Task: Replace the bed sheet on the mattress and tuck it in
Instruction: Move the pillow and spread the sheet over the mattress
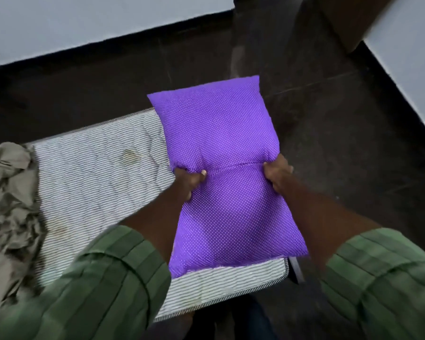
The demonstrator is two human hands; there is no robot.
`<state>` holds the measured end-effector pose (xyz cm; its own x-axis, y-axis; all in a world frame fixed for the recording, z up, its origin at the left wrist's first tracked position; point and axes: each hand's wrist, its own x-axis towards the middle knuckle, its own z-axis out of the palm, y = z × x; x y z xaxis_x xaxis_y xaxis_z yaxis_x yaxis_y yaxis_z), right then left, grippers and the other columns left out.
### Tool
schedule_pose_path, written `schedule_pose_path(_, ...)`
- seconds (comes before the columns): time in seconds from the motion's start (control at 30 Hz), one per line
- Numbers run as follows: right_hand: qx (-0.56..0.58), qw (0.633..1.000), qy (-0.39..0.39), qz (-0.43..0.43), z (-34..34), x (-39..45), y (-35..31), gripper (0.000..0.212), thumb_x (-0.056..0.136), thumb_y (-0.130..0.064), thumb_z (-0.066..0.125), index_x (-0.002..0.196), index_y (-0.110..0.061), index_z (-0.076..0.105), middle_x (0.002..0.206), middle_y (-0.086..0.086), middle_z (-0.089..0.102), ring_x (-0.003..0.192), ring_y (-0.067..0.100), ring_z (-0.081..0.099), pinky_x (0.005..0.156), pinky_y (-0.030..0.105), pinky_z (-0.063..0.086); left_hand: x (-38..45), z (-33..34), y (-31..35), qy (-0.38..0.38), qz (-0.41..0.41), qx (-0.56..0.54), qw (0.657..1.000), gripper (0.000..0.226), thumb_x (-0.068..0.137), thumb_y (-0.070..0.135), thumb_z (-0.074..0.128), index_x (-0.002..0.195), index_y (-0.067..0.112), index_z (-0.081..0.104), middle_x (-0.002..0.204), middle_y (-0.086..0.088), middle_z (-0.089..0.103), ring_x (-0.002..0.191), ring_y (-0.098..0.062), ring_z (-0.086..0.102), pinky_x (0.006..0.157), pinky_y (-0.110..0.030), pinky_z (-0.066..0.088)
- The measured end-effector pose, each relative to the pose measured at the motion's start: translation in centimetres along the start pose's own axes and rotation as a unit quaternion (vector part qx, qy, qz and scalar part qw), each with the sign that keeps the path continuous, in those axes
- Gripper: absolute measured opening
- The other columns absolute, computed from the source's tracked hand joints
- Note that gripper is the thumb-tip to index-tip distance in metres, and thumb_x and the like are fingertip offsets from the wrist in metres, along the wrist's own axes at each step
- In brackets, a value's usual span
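Two green sleeves (103, 290) reach forward from the bottom of the view, one on each side. Below them lies the mattress (96, 182), bare, with a striped quilted cover and a few faint stains; its near right corner shows just under the lower end of the pillow.

Both hands hold a purple pillow (221, 133) with small white dots. The left hand (189, 180) grips its left edge about halfway along, thumb pressed on top and the fingers curled under, out of sight. The right hand (277, 174) grips the opposite edge at the same height, fingers wrapped round the side. Between the two hands the pillow is squeezed into a crease across its middle. It hangs over the mattress's right edge, its far end out above the dark floor (329, 119).

At the mattress's left edge a crumpled grey-beige sheet (8, 204) lies bunched in a heap, partly on the mattress.

Beyond the mattress the dark floor runs to pale walls (84, 25) with a black skirting.
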<state>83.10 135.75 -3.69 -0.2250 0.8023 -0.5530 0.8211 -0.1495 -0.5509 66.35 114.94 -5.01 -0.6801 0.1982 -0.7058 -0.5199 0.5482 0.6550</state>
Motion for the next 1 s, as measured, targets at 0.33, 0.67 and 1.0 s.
schedule_pose_path(0.33, -0.105, 0.994, 0.012, -0.02, 4.9, 0.3, 3.6, 0.071, 0.102, -0.039, 0.048, 0.16, -0.011, 0.017, 0.155, 0.022, 0.038, 0.142, 0.042, 0.04, 0.117, 0.06, 0.029, -1.0, 3.9, -0.6, 0.165, -0.051, 0.275, 0.946, 0.076, 0.093, 0.04, 0.061, 0.152, 0.002, 0.033, 0.149, -0.021, 0.045, 0.135, -0.04, 0.049, 0.113, -0.049, 0.042)
schedule_pose_path(0.67, -0.21, 0.938, 0.084, -0.262, 4.5, -8.0, -2.3, 0.075, 0.08, -0.011, 0.066, 0.151, -0.015, 0.04, 0.164, 0.012, 0.029, 0.15, 0.036, 0.027, 0.122, 0.052, 0.022, -5.8, 0.9, 1.1, 0.117, 0.069, 0.304, 0.943, 0.063, 0.081, 0.027, 0.069, 0.139, 0.012, 0.048, 0.143, -0.015, 0.047, 0.132, -0.035, 0.053, 0.112, -0.049, 0.043)
schedule_pose_path(1.0, -0.23, 0.942, 0.102, -0.223, 6.3, -11.5, -2.0, 0.06, 0.09, -0.033, 0.06, 0.144, -0.011, 0.043, 0.155, 0.017, 0.035, 0.142, 0.037, 0.033, 0.113, 0.055, 0.03, -7.4, -3.1, -1.8, 0.056, 0.113, 0.293, 0.948, 0.046, 0.087, 0.03, 0.07, 0.127, 0.009, 0.063, 0.131, -0.015, 0.062, 0.126, -0.032, 0.058, 0.106, -0.038, 0.047)
